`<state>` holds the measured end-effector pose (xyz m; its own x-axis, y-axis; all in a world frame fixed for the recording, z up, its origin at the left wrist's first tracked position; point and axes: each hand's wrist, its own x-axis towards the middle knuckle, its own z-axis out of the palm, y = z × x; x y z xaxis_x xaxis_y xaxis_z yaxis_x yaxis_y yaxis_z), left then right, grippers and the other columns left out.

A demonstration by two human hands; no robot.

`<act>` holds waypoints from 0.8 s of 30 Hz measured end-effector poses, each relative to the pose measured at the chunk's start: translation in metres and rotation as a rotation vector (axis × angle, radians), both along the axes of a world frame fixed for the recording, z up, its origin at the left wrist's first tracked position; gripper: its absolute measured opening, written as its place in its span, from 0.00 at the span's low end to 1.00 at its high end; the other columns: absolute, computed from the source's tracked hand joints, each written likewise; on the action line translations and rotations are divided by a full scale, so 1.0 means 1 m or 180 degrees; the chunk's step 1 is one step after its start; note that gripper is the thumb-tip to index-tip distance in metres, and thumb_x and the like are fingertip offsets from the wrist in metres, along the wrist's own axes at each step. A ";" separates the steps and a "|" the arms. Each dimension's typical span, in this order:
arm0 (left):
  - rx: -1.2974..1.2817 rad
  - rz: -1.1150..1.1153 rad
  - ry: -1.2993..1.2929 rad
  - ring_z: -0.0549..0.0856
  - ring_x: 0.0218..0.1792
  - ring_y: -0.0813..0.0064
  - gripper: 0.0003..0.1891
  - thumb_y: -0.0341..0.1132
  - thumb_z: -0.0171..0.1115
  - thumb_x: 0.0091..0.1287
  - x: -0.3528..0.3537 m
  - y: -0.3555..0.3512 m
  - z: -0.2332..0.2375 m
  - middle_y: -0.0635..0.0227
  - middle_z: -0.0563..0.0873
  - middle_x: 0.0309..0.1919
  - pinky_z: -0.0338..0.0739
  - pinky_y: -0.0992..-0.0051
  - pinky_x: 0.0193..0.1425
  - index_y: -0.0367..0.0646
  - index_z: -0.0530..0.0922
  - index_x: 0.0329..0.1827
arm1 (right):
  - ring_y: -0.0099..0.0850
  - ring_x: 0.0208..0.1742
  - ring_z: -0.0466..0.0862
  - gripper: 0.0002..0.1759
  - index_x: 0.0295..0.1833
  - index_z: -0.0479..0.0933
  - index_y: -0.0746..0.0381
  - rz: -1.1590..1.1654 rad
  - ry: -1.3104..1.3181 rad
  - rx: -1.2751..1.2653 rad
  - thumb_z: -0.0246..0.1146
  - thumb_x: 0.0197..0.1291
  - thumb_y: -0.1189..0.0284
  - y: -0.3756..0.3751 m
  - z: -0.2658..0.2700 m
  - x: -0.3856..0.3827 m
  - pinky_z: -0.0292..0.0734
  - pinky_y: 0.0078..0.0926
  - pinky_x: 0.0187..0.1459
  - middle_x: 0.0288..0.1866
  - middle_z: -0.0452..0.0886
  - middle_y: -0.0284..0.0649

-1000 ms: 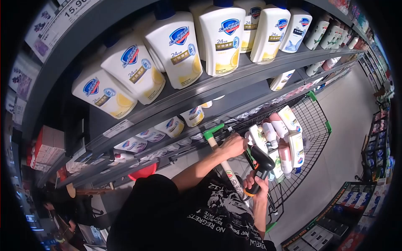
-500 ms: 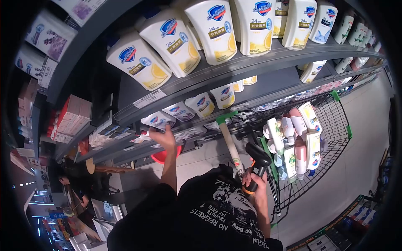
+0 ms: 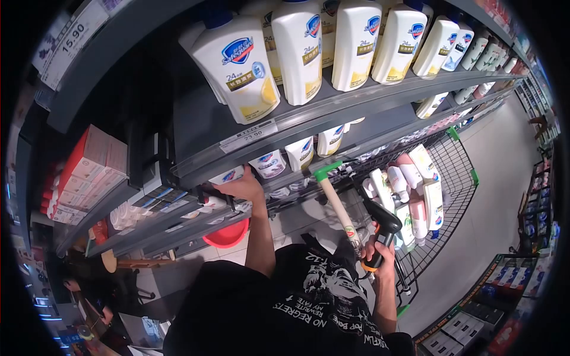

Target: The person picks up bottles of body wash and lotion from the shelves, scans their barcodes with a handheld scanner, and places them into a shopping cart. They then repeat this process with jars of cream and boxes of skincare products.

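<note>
My left hand (image 3: pixel 244 186) reaches into the lower shelf, its fingers around the side of a white Safeguard body wash bottle (image 3: pixel 228 177). Shelf edge and hand hide most of that bottle. Another bottle with a purple print (image 3: pixel 268 164) stands just to the right. Down by the cart handle (image 3: pixel 336 204), my right hand (image 3: pixel 380 254) is closed around the grip of a black and orange barcode scanner (image 3: pixel 383 224). On the shelf above stands a row of white and yellow Safeguard bottles (image 3: pixel 252 74) with blue caps.
A wire shopping cart (image 3: pixel 457 178) holding several bottles stands at right. Below the shelves are a red basin (image 3: pixel 227 232) and a wooden stool (image 3: pixel 142 261). Boxed goods (image 3: pixel 95 172) fill the left shelf. A person (image 3: pixel 89 302) is at lower left.
My left hand has gone from spread beside the lower-shelf bottle to closing on its side. The view has shifted along the shelf. The scanner stays in my right hand.
</note>
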<state>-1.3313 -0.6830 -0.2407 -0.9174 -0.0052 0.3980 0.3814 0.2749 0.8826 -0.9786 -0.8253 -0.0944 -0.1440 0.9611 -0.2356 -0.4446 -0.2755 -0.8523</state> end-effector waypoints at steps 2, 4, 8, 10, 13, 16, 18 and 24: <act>0.0112 -0.0018 -0.0266 0.68 0.63 0.42 0.60 0.35 0.86 0.36 -0.001 0.004 -0.013 0.40 0.65 0.64 0.60 0.53 0.69 0.26 0.54 0.70 | 0.26 0.19 0.71 0.32 0.69 0.61 0.66 0.0008 -0.0019 -0.0004 0.59 0.59 0.70 -0.002 -0.001 -0.005 0.75 0.27 0.32 0.22 0.68 0.36; 0.0299 0.0018 -0.0197 0.70 0.61 0.45 0.54 0.34 0.85 0.37 0.003 0.003 -0.007 0.43 0.68 0.61 0.63 0.56 0.68 0.27 0.59 0.67 | 0.26 0.19 0.71 0.32 0.69 0.61 0.66 -0.0047 0.0041 -0.0097 0.59 0.59 0.70 -0.004 -0.001 -0.008 0.76 0.27 0.33 0.22 0.68 0.36; 0.0133 -0.0290 -0.0469 0.71 0.62 0.51 0.53 0.34 0.82 0.38 0.000 -0.017 -0.001 0.46 0.69 0.59 0.65 0.59 0.67 0.27 0.59 0.67 | 0.26 0.19 0.71 0.32 0.70 0.61 0.64 0.0034 0.0164 -0.0108 0.59 0.60 0.69 -0.006 -0.004 -0.009 0.76 0.27 0.33 0.22 0.67 0.36; 0.0271 -0.0613 -0.0477 0.74 0.59 0.52 0.53 0.36 0.81 0.38 0.000 -0.033 -0.010 0.48 0.72 0.57 0.68 0.59 0.65 0.28 0.59 0.67 | 0.28 0.20 0.72 0.32 0.69 0.61 0.66 -0.0028 0.0267 -0.0149 0.59 0.59 0.71 -0.008 -0.003 -0.012 0.76 0.29 0.32 0.22 0.68 0.37; 0.0283 -0.0720 -0.0498 0.80 0.53 0.54 0.47 0.36 0.81 0.41 0.002 -0.056 -0.021 0.51 0.78 0.55 0.72 0.60 0.62 0.32 0.64 0.65 | 0.28 0.20 0.72 0.32 0.69 0.60 0.67 -0.0042 0.0381 -0.0166 0.59 0.58 0.73 -0.009 -0.004 -0.014 0.77 0.31 0.31 0.23 0.70 0.38; 0.0471 -0.1374 -0.0029 0.83 0.51 0.57 0.34 0.36 0.78 0.48 -0.005 -0.073 -0.032 0.54 0.82 0.53 0.75 0.61 0.59 0.34 0.73 0.58 | 0.28 0.20 0.72 0.33 0.69 0.60 0.68 -0.0037 0.0404 -0.0211 0.60 0.58 0.72 -0.010 -0.004 -0.015 0.76 0.31 0.31 0.22 0.69 0.38; 0.0012 -0.1837 -0.0161 0.83 0.51 0.58 0.28 0.37 0.74 0.54 -0.009 -0.089 -0.009 0.55 0.83 0.53 0.75 0.62 0.59 0.36 0.76 0.56 | 0.28 0.19 0.72 0.33 0.69 0.60 0.68 -0.0056 0.0425 -0.0261 0.60 0.57 0.72 -0.010 -0.002 -0.017 0.76 0.30 0.31 0.22 0.69 0.38; 0.0012 -0.2938 0.0505 0.73 0.63 0.55 0.37 0.43 0.66 0.61 -0.003 -0.138 0.017 0.51 0.72 0.65 0.66 0.58 0.68 0.39 0.63 0.71 | 0.27 0.19 0.73 0.35 0.68 0.61 0.68 0.0050 0.0189 -0.0103 0.62 0.54 0.70 -0.012 0.009 -0.021 0.77 0.32 0.32 0.22 0.70 0.37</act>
<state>-1.3345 -0.8208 -0.2237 -0.4941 0.6964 0.5204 0.5635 -0.1994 0.8017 -0.9994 -0.8371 -0.0855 -0.1736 0.9507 -0.2570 -0.4895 -0.3097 -0.8151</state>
